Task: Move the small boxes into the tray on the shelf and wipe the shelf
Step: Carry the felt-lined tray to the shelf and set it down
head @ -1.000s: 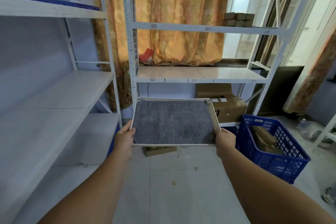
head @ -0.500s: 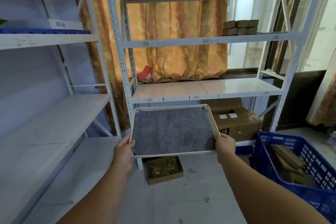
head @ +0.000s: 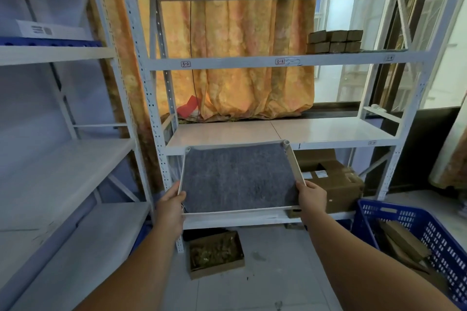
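I hold a shallow white-framed tray [head: 293,161] with a grey felt bottom, level in front of me, just below the front edge of the white metal shelf's middle board [head: 328,131]. My left hand [head: 170,206] grips its near left corner and my right hand [head: 312,195] grips its near right corner. Nothing lies in the tray. Several small brown boxes [head: 334,41] are stacked in two rows on the shelf board above, towards the right.
A second white rack [head: 63,164] stands at my left. A large cardboard box [head: 333,182] sits on the bottom board behind the tray. On the floor lie an open carton [head: 216,254] and a blue crate [head: 414,242] at right. An orange curtain [head: 235,58] hangs behind.
I have stepped closer to the shelf and my view has tilted up. The tray has risen with both hands towards the middle board's front edge.
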`<action>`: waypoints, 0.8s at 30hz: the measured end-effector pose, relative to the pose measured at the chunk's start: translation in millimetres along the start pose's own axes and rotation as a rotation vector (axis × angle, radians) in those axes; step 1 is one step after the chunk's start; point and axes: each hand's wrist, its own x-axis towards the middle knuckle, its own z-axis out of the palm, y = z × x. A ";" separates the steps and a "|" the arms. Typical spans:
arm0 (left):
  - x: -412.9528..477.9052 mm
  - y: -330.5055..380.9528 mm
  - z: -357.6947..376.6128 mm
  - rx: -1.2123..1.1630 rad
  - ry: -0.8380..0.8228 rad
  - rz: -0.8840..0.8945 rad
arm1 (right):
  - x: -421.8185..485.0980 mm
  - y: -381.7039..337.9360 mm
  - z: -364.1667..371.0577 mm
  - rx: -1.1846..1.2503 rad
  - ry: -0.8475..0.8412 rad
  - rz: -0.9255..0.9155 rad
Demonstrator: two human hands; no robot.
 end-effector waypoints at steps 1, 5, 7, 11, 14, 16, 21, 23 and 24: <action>6.7 1.9 6.1 -0.006 -0.002 0.002 | 7.1 -4.5 2.8 -0.012 0.006 -0.006; 51.6 11.9 39.9 -0.023 -0.030 -0.005 | 44.8 -27.8 18.7 -0.059 0.045 -0.053; 77.2 18.2 59.0 -0.026 -0.061 -0.005 | 64.6 -41.3 28.7 -0.057 0.064 -0.084; 124.9 30.4 93.1 -0.047 -0.105 -0.016 | 104.2 -65.3 51.5 -0.086 0.097 -0.152; 162.4 39.3 110.4 -0.040 -0.125 -0.012 | 135.6 -81.1 73.0 -0.102 0.128 -0.163; 189.1 47.6 119.3 -0.034 -0.125 0.012 | 154.3 -90.4 89.9 -0.079 0.134 -0.156; 246.5 76.6 139.5 -0.085 -0.169 0.066 | 190.4 -110.0 133.0 -0.034 0.129 -0.191; 268.1 87.2 146.7 -0.076 -0.192 0.081 | 203.6 -120.5 147.1 -0.030 0.125 -0.217; 280.0 91.6 150.8 -0.082 -0.199 0.084 | 211.2 -126.4 152.9 -0.024 0.126 -0.231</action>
